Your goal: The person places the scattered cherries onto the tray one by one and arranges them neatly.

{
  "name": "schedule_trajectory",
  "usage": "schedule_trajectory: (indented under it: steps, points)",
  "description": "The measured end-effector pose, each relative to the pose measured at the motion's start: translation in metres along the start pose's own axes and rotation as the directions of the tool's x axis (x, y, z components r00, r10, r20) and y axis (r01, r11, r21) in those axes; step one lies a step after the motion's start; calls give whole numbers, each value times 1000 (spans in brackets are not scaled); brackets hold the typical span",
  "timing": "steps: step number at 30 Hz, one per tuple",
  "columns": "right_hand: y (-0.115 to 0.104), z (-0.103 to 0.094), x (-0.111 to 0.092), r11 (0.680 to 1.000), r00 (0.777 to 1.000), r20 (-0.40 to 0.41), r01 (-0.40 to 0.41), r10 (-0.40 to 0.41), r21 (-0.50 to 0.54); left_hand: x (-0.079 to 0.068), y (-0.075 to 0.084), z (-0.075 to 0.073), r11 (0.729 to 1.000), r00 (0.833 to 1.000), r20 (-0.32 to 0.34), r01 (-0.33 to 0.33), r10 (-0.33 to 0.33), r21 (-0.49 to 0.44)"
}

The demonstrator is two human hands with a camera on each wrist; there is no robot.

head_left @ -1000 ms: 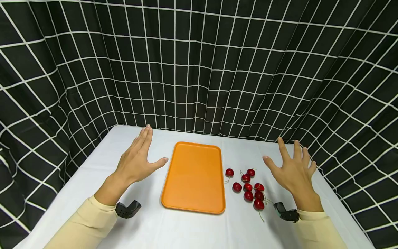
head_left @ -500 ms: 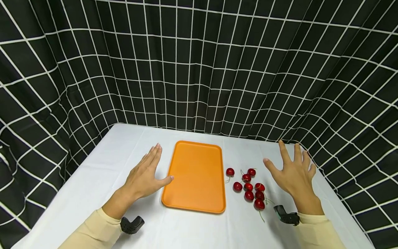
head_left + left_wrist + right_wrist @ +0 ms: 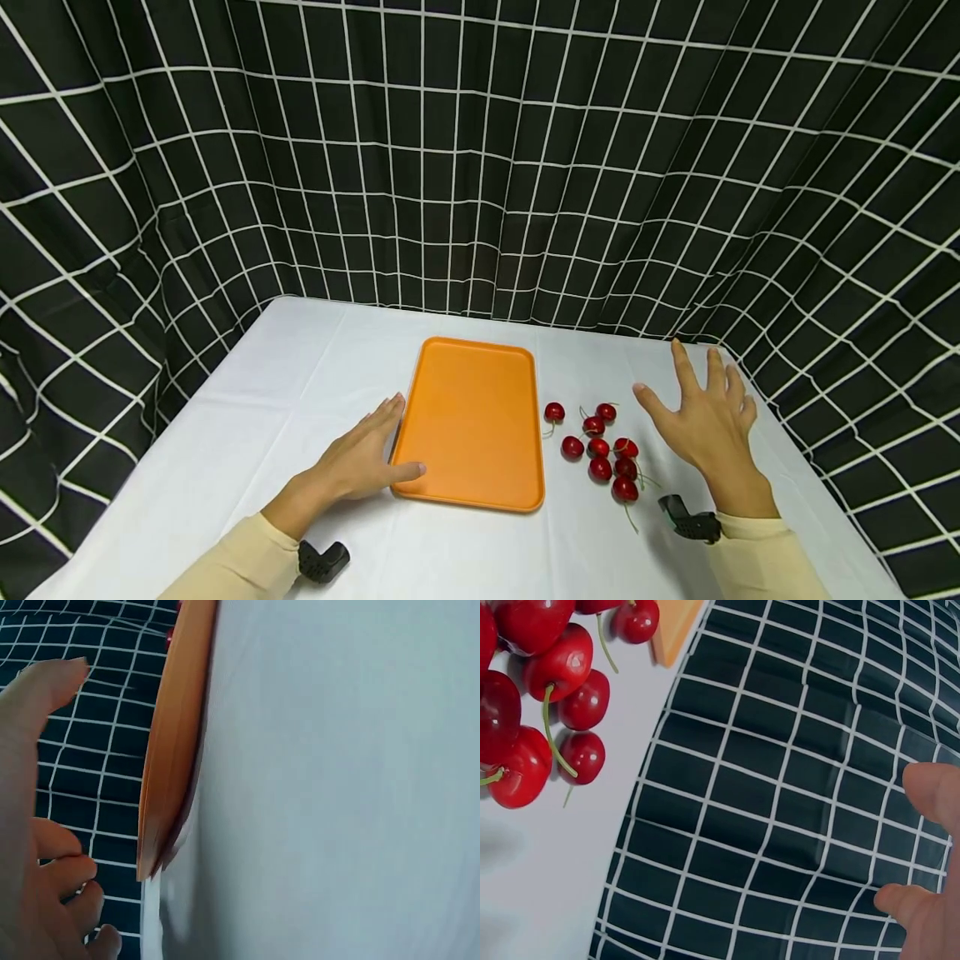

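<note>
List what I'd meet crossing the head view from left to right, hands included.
Left hand → orange tray → red cherries → right hand.

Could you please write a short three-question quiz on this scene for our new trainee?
1. Multiple choice: in the head view, where do the cherries lie?
A) On the tray
B) Right of the tray
C) Left of the tray

2. True or false: the right hand holds nothing.

3. Short answer: which hand is nearer the tray?

Key:
1. B
2. True; its fingers are spread.
3. The left hand, which is at the tray's near left corner in the head view.
</note>
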State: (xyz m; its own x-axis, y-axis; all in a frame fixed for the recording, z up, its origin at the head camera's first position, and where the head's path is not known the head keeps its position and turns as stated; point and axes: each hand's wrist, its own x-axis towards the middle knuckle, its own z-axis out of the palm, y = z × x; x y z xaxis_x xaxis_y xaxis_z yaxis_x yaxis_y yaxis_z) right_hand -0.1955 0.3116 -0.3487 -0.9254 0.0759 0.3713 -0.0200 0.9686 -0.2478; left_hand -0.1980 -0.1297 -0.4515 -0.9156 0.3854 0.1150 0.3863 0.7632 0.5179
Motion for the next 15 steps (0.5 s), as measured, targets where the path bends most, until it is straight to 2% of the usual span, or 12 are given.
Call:
schedule_trajectory:
  steps: [15]
  points:
    - [1,7,1,1000,1000,-16,2,-1,23,-3,-9,12,1000,995,100,23,-22,-10]
